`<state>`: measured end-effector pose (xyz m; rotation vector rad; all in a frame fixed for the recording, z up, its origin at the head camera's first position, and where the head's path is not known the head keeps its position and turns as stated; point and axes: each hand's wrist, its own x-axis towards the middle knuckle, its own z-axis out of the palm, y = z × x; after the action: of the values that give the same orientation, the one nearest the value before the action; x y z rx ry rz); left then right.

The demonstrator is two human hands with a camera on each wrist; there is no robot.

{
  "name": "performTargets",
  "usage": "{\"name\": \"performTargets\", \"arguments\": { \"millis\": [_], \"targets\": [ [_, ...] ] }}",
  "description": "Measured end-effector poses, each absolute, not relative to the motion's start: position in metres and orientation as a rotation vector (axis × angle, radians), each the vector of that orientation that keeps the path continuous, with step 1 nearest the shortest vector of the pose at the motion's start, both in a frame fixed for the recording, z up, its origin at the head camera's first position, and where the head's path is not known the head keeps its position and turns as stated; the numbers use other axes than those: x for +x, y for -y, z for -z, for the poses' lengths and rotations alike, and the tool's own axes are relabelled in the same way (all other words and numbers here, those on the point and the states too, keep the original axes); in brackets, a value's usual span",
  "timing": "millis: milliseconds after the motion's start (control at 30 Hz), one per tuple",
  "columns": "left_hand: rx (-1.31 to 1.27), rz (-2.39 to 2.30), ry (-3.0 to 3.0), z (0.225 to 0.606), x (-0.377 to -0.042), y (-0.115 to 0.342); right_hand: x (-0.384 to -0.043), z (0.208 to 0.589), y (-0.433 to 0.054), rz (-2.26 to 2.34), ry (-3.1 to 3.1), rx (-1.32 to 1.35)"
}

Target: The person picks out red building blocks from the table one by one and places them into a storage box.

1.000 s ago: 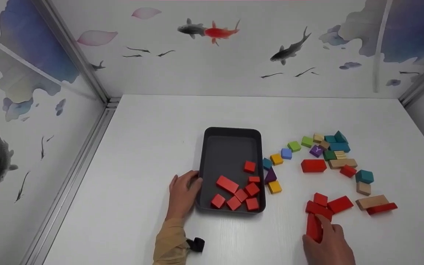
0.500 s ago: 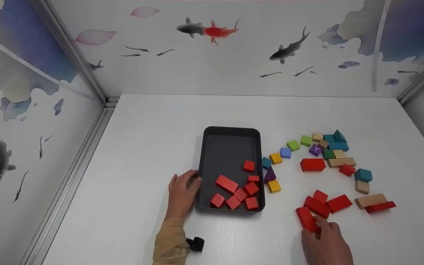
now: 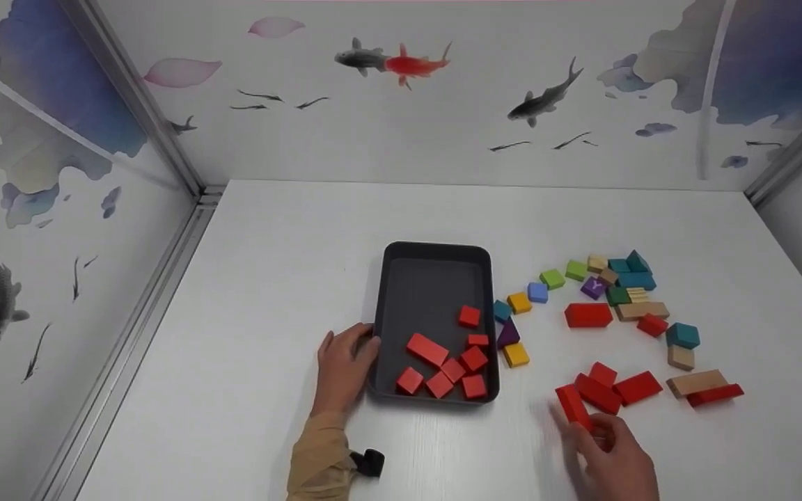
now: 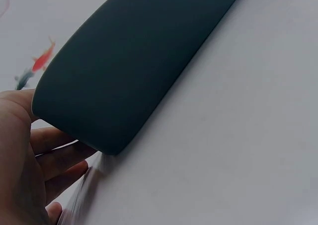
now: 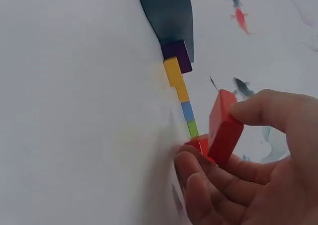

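My right hand (image 3: 613, 449) pinches a red rectangular block (image 3: 574, 408) between thumb and fingers; in the right wrist view this block (image 5: 224, 128) is tilted. Just beyond it lie several red blocks, among them a long one (image 3: 599, 394) and a flat one (image 3: 638, 387). My left hand (image 3: 347, 365) grips the left side of a dark grey rectangular tray (image 3: 436, 278), fingers at its wall near the front corner. In the left wrist view the tray's outer wall (image 4: 119, 61) fills the upper middle. Several red blocks (image 3: 427, 350) lie in the tray's front half.
Right of the tray a curved row of coloured blocks runs back, with a yellow block (image 3: 516, 355), a blue cube (image 3: 538, 292) and a teal block (image 3: 636, 280). Another red block (image 3: 588, 315) lies inside the curve. A wooden plank (image 3: 697, 383) lies at far right. Walls enclose the table.
My right hand has drawn the red block away from the red pile, leftward, and tilted it up. The left hand and tray have stayed in place.
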<state>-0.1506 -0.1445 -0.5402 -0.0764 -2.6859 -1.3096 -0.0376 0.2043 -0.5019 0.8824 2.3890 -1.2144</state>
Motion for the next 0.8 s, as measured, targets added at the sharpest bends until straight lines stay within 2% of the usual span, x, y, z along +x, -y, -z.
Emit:
{"name": "performTargets", "arguments": {
  "millis": [467,800],
  "targets": [
    [-0.085,1.292,2.684,0.539,-0.152,0.145,-0.049,0.487,-0.160,1.613,-2.601,0.860],
    [-0.080,1.315,2.692,0.539,-0.151,0.147,-0.056,0.490,-0.125,1.638,-2.601,0.666]
  ]
}}
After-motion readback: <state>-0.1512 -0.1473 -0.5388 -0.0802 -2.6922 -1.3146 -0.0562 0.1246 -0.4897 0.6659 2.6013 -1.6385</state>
